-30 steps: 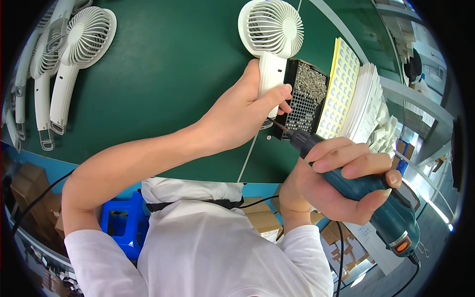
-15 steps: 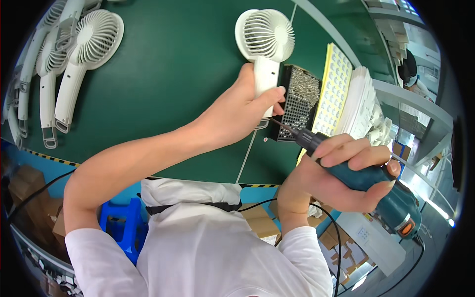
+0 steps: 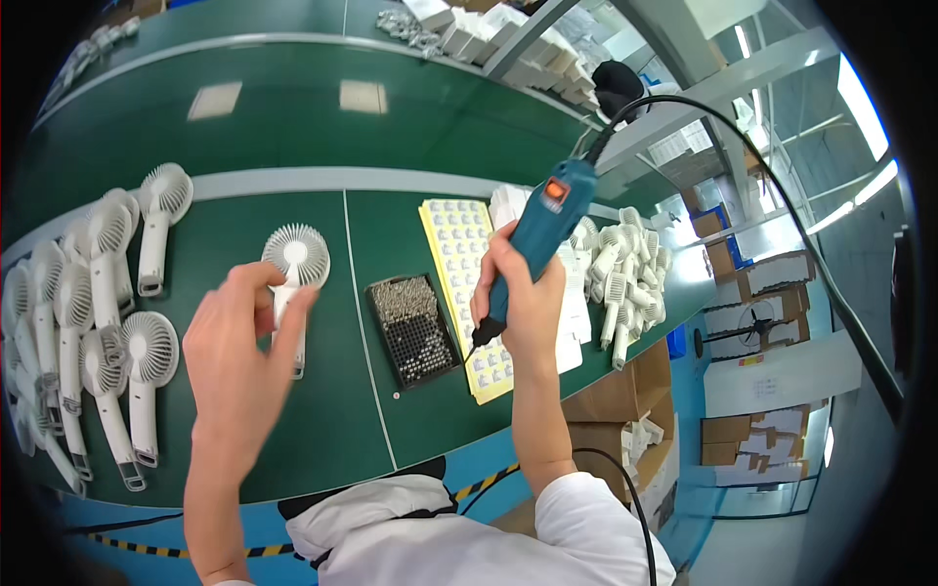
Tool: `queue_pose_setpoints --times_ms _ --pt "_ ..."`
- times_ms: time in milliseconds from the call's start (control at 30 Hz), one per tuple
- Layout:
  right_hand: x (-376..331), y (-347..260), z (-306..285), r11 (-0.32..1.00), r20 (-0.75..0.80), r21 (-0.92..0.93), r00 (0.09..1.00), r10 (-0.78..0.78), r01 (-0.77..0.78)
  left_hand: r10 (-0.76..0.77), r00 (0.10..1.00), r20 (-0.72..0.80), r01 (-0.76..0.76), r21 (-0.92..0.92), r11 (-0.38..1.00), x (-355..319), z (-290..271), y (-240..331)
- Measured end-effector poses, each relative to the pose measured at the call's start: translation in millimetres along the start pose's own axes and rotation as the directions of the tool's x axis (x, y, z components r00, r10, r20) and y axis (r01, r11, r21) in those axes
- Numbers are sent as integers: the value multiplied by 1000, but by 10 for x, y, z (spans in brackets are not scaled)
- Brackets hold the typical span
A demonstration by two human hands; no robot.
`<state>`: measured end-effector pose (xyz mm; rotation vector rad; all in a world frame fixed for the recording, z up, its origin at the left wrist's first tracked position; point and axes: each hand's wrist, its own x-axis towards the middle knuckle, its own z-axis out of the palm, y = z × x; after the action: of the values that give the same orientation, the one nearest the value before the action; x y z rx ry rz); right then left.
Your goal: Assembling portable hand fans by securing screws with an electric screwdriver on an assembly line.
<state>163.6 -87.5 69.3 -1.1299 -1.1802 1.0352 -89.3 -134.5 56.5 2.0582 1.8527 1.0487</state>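
A white handheld fan (image 3: 296,256) lies on the green table (image 3: 391,225), head away from me. My left hand (image 3: 242,363) hovers over its handle with fingers spread, the thumb across the handle; it grips nothing. My right hand (image 3: 523,303) is closed around a teal electric screwdriver (image 3: 539,230), held upright with its cable running up and right. The bit's tip hangs just right of a black tray of small screws (image 3: 415,329), over a yellow sheet of white stickers (image 3: 467,283).
Several finished white fans (image 3: 88,322) lie in a row at the left. A heap of white fan parts (image 3: 625,269) sits at the right end. Cardboard boxes (image 3: 625,381) stand below the table's right edge. White cartons (image 3: 489,29) line the far side.
My left hand has let go of the fan's handle and opened. The screwdriver has come off the fan and now stands upright by the screw tray. My head has lifted, showing more table.
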Motion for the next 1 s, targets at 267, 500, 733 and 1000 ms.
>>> queue_pose_setpoints --times_ms 267,500,733,1000 --pt "-214 -99 27 958 240 -190 936 258 -216 587 386 -712 -812 39 582 1067 -473 1094" --pt "-421 -179 -20 906 409 -379 845 345 -187 738 307 -601 -912 -407 47 1156 -581 1373" --pt "-465 -75 -299 957 790 -262 597 139 124 742 670 11 -574 -626 528 1682 -840 1332" --pt "-257 62 -680 605 389 794 821 -419 -67 283 947 155 -58 -782 620 1716 -447 646"
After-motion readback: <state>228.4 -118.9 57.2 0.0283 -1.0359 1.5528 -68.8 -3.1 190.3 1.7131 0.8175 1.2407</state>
